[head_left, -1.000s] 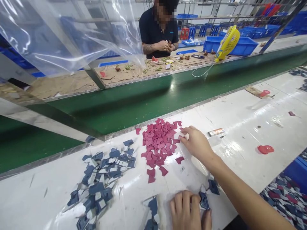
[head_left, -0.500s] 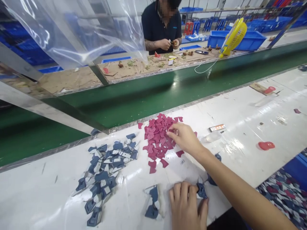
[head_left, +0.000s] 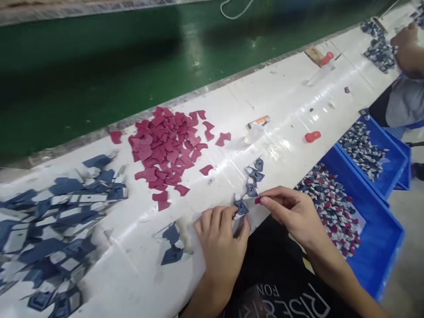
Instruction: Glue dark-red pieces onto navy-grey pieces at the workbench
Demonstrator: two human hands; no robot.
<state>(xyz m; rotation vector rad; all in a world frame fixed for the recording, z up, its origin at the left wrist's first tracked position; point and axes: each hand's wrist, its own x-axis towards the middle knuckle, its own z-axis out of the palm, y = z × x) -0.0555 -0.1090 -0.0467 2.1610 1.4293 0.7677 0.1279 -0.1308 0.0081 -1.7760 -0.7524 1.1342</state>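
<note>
Left hand (head_left: 220,240) pins a small blue plastic piece (head_left: 241,206) under thumb and fingers at the white worktop (head_left: 291,97) near edge. Right hand (head_left: 291,212) – fingers pinched shut on a tiny maroon piece (head_left: 257,200), just beside it. Maroon pile (head_left: 165,148) behind.

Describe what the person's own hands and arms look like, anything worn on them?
Both the left hand and the right hand are bare: no gloves, rings, watch or bands show. The forearms are uncovered, with no sleeves in view. Fingernails are short and unpainted. A black shirt with pale lettering covers the torso below.
</note>
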